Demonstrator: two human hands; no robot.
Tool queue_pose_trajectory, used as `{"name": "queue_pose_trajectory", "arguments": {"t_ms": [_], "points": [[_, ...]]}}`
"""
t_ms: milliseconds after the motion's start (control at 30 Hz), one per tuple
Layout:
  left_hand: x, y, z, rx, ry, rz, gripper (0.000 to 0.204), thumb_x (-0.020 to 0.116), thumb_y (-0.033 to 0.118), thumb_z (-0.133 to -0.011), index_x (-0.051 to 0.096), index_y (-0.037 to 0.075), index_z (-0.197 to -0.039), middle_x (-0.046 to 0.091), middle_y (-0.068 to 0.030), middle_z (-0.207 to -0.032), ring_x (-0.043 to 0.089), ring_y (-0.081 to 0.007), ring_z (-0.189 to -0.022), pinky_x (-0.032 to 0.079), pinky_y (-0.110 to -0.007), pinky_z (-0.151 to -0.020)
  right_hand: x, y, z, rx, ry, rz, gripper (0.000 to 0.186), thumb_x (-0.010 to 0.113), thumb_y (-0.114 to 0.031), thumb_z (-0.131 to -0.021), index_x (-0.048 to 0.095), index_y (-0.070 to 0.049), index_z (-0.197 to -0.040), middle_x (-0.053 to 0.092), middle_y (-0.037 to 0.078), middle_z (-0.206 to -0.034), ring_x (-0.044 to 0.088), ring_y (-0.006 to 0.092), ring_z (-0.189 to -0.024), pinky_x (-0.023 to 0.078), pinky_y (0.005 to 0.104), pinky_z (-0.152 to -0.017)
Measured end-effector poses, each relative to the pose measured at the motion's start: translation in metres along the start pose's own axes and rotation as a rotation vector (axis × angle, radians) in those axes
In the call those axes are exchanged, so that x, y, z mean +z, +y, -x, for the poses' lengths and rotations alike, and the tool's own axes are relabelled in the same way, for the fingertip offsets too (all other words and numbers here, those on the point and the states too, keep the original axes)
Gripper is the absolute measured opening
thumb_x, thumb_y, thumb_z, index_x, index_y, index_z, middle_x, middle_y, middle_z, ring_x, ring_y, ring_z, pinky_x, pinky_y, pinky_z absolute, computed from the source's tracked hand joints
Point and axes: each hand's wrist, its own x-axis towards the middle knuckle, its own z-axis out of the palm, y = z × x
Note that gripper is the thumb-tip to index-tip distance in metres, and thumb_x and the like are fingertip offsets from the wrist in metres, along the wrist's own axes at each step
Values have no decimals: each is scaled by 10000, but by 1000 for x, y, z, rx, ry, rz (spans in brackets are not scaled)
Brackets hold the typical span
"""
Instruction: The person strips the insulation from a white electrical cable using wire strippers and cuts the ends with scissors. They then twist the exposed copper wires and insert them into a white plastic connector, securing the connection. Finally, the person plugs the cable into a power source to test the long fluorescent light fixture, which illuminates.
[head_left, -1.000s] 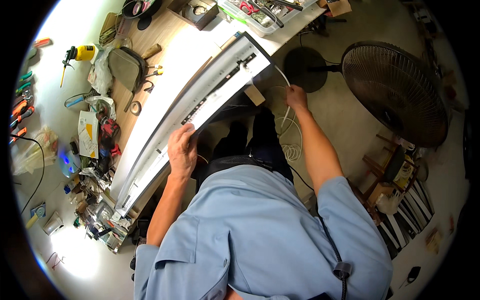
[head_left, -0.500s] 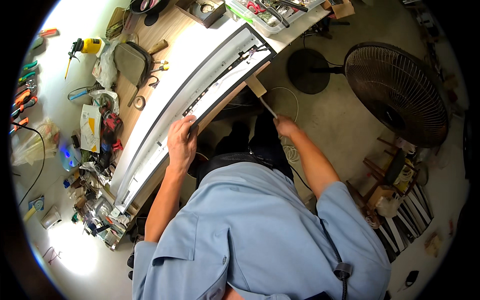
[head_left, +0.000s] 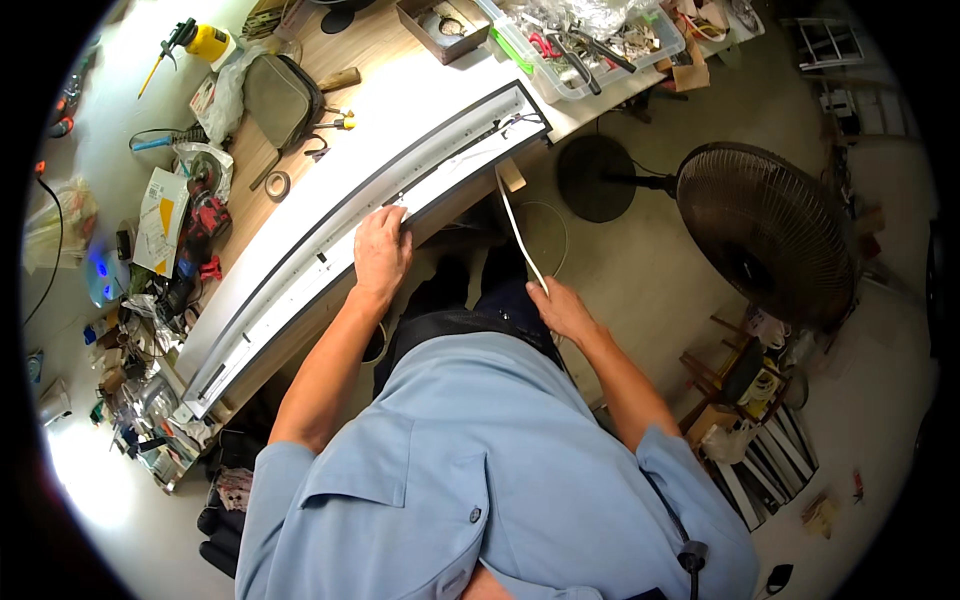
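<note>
Presently L hand [head_left: 382, 255] touches long frame [head_left: 440, 163], R hand [head_left: 566, 309] thin wht cable [head_left: 517, 232].

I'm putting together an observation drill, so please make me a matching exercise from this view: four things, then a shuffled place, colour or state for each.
Things:
1. Left hand
2. Right hand
3. Fan
4. Pouch

Descriptions:
A. Standing on the floor, on the right of the picture
B. Olive-grey
C. Holding a white cable
D. At the near edge of the long white fixture

Right pairs: 1-D, 2-C, 3-A, 4-B.
</note>
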Motion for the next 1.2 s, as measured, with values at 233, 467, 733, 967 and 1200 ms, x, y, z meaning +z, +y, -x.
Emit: {"name": "queue_pose_trajectory", "arguments": {"t_ms": [233, 467, 733, 967, 1200], "points": [[38, 101, -93, 458, 9, -6, 840, 720, 150, -808, 300, 21, -1524, 309, -197, -1579, 266, -357, -1481, 192, -508, -1217, 9, -6, 8, 35, 17, -47, 544, 508, -451, -993, 606, 45, -1194, 671, 310, -1060, 632, 460, -1056, 492, 489, -917], [75, 121, -137, 559, -31, -254, 607, 468, 132, -916, 359, 6, -1500, 346, -152, -1577, 305, -311, -1472, 194, -487, -1223, 1, -9, 21, -8, 50, -135, 497, 542, -416, -994, 603, 38, -1187, 692, 222, -863, 682, 375, -850, 518, 447, -780], [85, 113, -138, 519, -22, -327, 607, 508, 171, -901, 399, -23, -1466, 392, -171, -1547, 319, -317, -1465, 227, -473, -1214, -10, -2, 24, -23, 33, -137, 480, 540, -422, -993, 614, 11, -1185, 700, 186, -820, 687, 347, -793, 520, 437, -743], [97, 113, -145, 396, -63, 141, 578, 668, 140, -842, 438, -41, -1340, 485, -257, -1420, 376, -399, -1412, 352, -445, -1160, -21, 9, 39, -47, 56, -488, 398, 619, -268, -980, 603, 39, -1233, 707, 140, -914, 658, 181, -766, 532, 321, -717], [89, 119, -141, 307, -127, 304, 367, 565, 115, -941, 512, 24, -1292, 571, -187, -1326, 403, -354, -1408, 285, -589, -1159, -64, -28, 56, -110, 75, -266, 379, 563, -86, -982, 520, 39, -1338, 702, 120, -956, 618, 108, -717, 529, 254, -643]]}}
